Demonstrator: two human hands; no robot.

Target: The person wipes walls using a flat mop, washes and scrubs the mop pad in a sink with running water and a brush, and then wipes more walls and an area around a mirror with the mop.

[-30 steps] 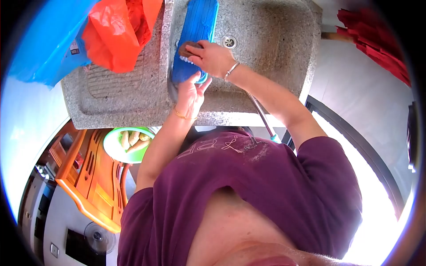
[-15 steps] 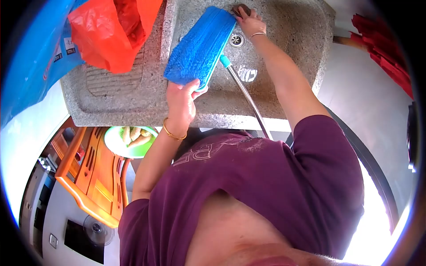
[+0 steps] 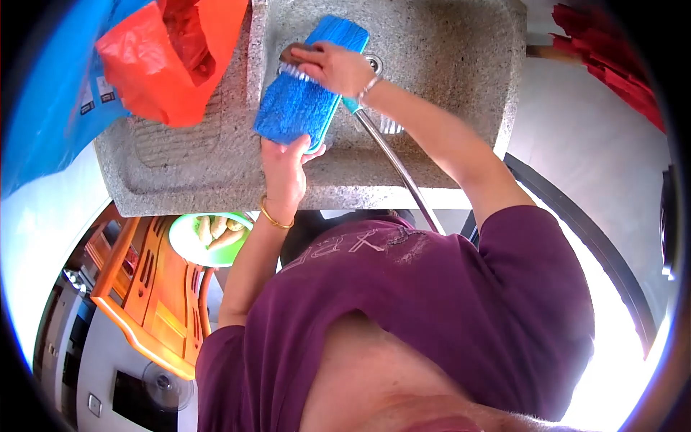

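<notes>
A flat blue mop head lies tilted over the stone sink, its metal pole running down past the sink's front edge. My left hand grips the mop head's near end, thumb on top and the other fingers partly hidden beneath. In my right hand is a brown scrubbing brush, its pale bristles against the blue pad. Part of the drain shows beside my right hand.
Red and blue plastic bags hang over the sink's ribbed left side. Below left, a green bowl of tubers stands by an orange wooden chair. Red cloth hangs at the upper right.
From beyond the mop head's far end, my right hand has come back with the brush onto the pad. The mop head has shifted slightly left, with my left hand still holding it.
</notes>
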